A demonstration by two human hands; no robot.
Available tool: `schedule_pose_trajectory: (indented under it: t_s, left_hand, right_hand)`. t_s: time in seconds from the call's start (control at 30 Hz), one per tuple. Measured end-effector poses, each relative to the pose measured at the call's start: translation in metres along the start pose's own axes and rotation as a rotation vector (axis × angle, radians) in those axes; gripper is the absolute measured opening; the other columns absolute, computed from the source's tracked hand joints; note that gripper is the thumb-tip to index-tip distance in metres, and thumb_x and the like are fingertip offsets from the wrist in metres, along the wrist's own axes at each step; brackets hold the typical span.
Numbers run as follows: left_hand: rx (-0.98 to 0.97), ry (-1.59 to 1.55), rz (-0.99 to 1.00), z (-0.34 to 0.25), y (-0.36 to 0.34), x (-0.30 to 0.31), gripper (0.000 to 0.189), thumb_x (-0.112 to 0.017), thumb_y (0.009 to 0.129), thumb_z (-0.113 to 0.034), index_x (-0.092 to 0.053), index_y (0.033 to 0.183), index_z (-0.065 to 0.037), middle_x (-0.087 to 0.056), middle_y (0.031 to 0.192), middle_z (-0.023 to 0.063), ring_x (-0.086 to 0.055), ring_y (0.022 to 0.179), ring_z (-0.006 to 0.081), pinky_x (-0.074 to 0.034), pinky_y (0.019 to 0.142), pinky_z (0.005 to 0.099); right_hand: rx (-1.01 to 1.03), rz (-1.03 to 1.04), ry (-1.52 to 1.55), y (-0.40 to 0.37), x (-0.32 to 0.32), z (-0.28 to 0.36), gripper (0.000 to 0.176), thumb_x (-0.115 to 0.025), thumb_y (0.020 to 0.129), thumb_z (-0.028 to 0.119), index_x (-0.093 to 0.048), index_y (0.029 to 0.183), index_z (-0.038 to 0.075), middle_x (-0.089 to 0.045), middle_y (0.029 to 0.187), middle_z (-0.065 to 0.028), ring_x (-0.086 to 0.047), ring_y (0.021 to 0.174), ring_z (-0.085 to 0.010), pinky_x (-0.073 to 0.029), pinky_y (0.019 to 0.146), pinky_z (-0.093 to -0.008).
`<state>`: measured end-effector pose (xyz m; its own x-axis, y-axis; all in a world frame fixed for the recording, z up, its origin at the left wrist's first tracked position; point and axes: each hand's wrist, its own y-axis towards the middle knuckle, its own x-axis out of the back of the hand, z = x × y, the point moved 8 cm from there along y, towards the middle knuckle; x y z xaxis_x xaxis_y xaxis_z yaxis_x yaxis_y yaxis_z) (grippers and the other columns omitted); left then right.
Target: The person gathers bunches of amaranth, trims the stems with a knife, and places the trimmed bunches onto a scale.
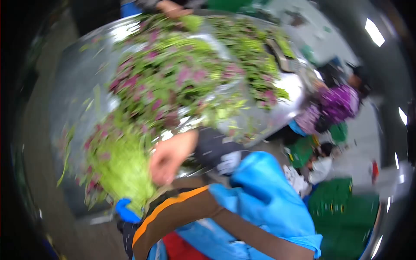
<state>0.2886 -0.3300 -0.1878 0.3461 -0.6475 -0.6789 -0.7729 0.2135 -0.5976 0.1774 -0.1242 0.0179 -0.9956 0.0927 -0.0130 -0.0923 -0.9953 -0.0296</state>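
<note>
The picture is tilted and blurred. My right hand (167,161), bare with a dark sleeve, is closed around a bunch of green stems with pink flowers (119,167) at the near edge of a shiny metal table (78,86). My left hand (128,210), in a blue glove on a brown sleeve with an orange stripe, sits at the cut ends of the same bunch; blur hides its grip. A big heap of the same pink and green flowers (173,78) covers the table beyond the bunch.
Another person's hand (173,8) reaches into the heap at the far edge. A person in purple (338,104) is at the right of the table. Green crates (342,203) stand on the floor at lower right. My blue apron (264,195) fills the foreground.
</note>
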Motion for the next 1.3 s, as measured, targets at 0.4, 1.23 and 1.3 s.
schedule_pose_trajectory:
  t_s: [0.4,1.23,1.3]
  left_hand:
    - [0.132,-0.164,0.126,-0.009,-0.006,-0.092,0.046,-0.053,0.088,-0.016,-0.044,0.129,0.002,-0.052,0.128,0.0177,-0.053,0.116,0.029,-0.041,0.1,0.0415]
    - [-0.286,1.083,0.141,-0.025,-0.003,-0.098,0.044,-0.067,0.078,-0.005,-0.051,0.119,0.0,-0.058,0.111,0.0162,-0.06,0.098,0.0228,-0.051,0.081,0.0336]
    - [-0.364,1.259,0.197,-0.02,-0.007,-0.103,0.045,-0.067,0.078,-0.008,-0.051,0.12,0.001,-0.058,0.111,0.0163,-0.059,0.099,0.024,-0.05,0.084,0.0364]
  right_hand:
    - [-0.529,-0.591,0.336,0.0,-0.011,-0.146,0.042,-0.058,0.091,0.031,-0.055,0.118,-0.001,-0.061,0.11,-0.0057,-0.054,0.1,-0.0136,-0.041,0.091,-0.0283]
    - [-0.201,-0.664,-0.274,0.053,-0.017,-0.088,0.036,-0.061,0.085,0.037,-0.061,0.091,0.002,-0.061,0.073,-0.0174,-0.056,0.063,-0.0315,-0.046,0.061,-0.0403]
    - [-0.059,-0.731,-0.275,0.035,-0.031,-0.051,0.039,-0.062,0.083,0.038,-0.06,0.096,0.001,-0.06,0.085,-0.0196,-0.056,0.075,-0.0353,-0.046,0.068,-0.0434]
